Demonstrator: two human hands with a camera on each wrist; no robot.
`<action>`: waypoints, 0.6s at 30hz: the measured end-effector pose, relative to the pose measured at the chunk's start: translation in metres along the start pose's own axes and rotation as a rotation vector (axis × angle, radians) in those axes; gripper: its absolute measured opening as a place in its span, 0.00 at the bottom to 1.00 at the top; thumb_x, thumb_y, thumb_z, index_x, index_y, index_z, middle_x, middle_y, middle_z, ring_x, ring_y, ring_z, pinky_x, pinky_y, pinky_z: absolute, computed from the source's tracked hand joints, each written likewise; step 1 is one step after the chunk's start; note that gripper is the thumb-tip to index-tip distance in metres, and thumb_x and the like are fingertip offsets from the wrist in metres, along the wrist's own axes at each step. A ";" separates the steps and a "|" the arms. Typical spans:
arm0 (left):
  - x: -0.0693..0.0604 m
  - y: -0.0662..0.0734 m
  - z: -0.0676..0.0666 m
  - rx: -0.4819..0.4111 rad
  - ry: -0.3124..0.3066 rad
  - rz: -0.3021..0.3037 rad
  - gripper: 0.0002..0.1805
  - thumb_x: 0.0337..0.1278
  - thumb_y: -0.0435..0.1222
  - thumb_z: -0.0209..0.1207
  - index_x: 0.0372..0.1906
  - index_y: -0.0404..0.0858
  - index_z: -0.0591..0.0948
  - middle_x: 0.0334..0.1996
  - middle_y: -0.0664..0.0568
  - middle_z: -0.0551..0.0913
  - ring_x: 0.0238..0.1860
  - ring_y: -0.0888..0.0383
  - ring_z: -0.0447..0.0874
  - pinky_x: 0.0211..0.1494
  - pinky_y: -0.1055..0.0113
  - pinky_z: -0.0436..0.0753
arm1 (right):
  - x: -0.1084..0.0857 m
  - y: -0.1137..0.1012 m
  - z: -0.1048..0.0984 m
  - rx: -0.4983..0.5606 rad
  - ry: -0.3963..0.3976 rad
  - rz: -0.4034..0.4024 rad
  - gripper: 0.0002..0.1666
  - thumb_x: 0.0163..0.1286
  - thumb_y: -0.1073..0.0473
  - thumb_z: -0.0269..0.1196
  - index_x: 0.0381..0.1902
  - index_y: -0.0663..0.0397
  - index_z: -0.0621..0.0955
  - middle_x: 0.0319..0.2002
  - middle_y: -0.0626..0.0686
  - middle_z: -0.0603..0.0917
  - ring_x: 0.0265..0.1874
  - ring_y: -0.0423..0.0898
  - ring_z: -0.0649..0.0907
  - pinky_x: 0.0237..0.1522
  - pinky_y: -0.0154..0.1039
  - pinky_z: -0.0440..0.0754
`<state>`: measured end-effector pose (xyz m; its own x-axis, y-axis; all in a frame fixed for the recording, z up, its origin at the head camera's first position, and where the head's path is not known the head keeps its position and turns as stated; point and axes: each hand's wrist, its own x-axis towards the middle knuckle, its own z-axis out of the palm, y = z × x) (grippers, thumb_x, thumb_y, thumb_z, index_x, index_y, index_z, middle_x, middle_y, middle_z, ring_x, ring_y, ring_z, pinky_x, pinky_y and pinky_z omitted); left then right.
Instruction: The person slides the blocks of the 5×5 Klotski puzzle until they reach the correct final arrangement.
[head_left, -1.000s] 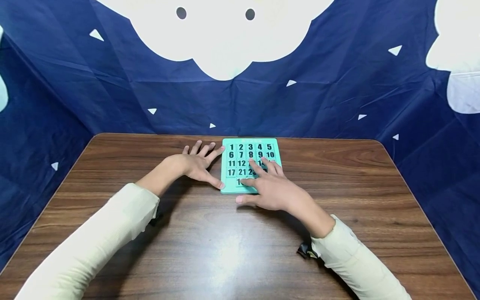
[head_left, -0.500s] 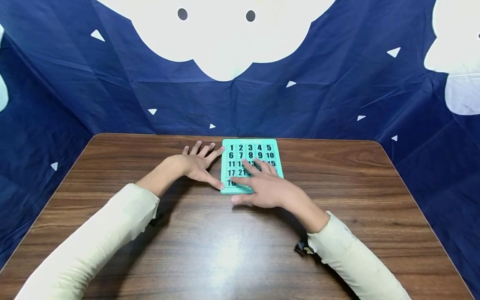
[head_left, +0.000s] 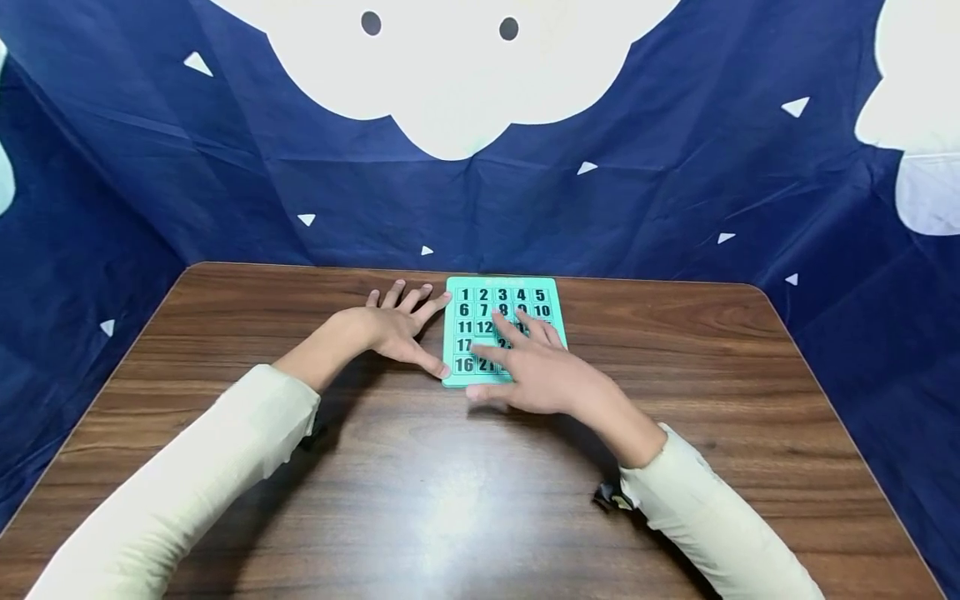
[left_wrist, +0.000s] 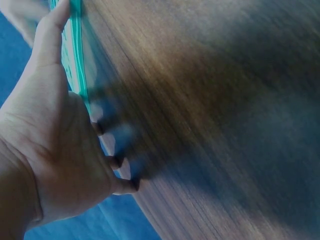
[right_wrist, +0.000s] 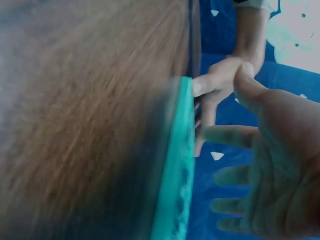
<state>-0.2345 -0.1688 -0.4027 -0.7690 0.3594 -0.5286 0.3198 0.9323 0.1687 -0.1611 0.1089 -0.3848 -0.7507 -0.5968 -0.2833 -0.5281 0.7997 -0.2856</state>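
A mint-green sliding number puzzle [head_left: 483,311] lies near the table's far edge, its upper rows reading 1 to 5 and 6 to 10. My left hand [head_left: 393,335] has its fingers spread beside the puzzle; thumb and index finger are at its left edge, as the left wrist view also shows by the green rim [left_wrist: 77,55]. Over the lower right part of the puzzle is my right hand [head_left: 551,379], fingers extended and apart. Its index fingertip is by tile 17 [head_left: 462,344], near a bare slot under tile 12. Several tiles are hidden beneath this hand.
The brown wooden table [head_left: 360,500] reaches toward me, with a bright glare spot in front of the puzzle. Behind it and at both sides hangs a dark blue cloth [head_left: 360,192] with white cloud shapes and small triangles.
Tile 16 has slid left into the bottom left corner. Tile 21 has then moved down beside it, leaving a gap under 12. My right hand shifted left, then slightly back; the left stayed still.
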 end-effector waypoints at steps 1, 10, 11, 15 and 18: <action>0.000 0.000 0.000 0.001 -0.001 -0.001 0.78 0.53 0.85 0.63 0.93 0.64 0.27 0.95 0.47 0.24 0.92 0.31 0.13 0.89 0.22 0.28 | 0.004 0.000 0.001 0.002 0.011 -0.001 0.45 0.83 0.21 0.55 0.90 0.28 0.69 0.95 0.58 0.41 0.94 0.70 0.42 0.91 0.75 0.41; 0.000 -0.002 0.001 0.002 0.007 0.009 0.78 0.53 0.85 0.63 0.93 0.64 0.28 0.95 0.47 0.25 0.92 0.31 0.14 0.89 0.22 0.29 | 0.004 0.011 0.000 -0.068 0.004 0.092 0.43 0.82 0.20 0.55 0.89 0.21 0.68 0.95 0.59 0.41 0.94 0.71 0.40 0.91 0.76 0.40; 0.001 -0.002 0.000 0.005 0.007 0.009 0.78 0.53 0.85 0.63 0.93 0.65 0.28 0.95 0.47 0.24 0.92 0.31 0.14 0.89 0.22 0.29 | 0.000 0.011 -0.001 -0.078 0.012 0.097 0.43 0.82 0.21 0.56 0.89 0.22 0.69 0.95 0.60 0.42 0.94 0.71 0.41 0.91 0.76 0.40; 0.001 -0.002 0.001 0.009 0.004 0.006 0.78 0.53 0.85 0.63 0.93 0.65 0.28 0.95 0.47 0.24 0.92 0.32 0.13 0.89 0.22 0.28 | -0.009 0.005 0.002 -0.080 0.010 0.035 0.44 0.82 0.21 0.56 0.89 0.22 0.69 0.95 0.59 0.43 0.93 0.71 0.42 0.90 0.77 0.42; 0.000 -0.001 0.000 0.009 0.001 0.004 0.77 0.54 0.85 0.62 0.93 0.64 0.28 0.95 0.47 0.24 0.92 0.32 0.13 0.90 0.22 0.28 | -0.008 -0.005 0.007 -0.064 -0.017 -0.016 0.45 0.81 0.20 0.56 0.89 0.20 0.67 0.95 0.58 0.41 0.94 0.71 0.41 0.90 0.77 0.41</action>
<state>-0.2352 -0.1701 -0.4033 -0.7679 0.3636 -0.5274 0.3282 0.9303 0.1636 -0.1497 0.1097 -0.3876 -0.7351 -0.6103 -0.2952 -0.5648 0.7921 -0.2313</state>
